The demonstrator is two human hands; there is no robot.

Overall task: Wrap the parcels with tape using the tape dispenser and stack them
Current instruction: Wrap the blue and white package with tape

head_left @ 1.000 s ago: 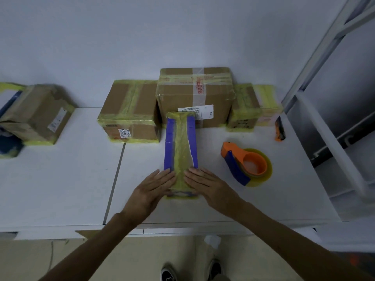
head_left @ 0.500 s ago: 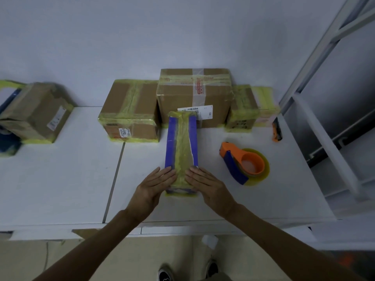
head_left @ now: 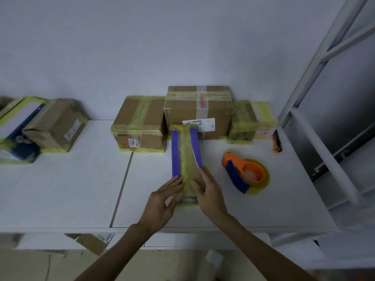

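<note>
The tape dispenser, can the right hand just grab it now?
Probably yes. The tape dispenser lies on bare table just right of the right hand, nothing between them; that hand only rests on the blue parcel.

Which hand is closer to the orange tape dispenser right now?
Right. The right hand rests on the blue parcel, on the side towards the tape dispenser; the left hand touches the opposite side.

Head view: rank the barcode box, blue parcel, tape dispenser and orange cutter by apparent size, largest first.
1. Barcode box
2. Blue parcel, with its near end partly covered
3. Tape dispenser, close to the parcel, so that pair is unsure
4. Orange cutter, clearly smallest
</note>
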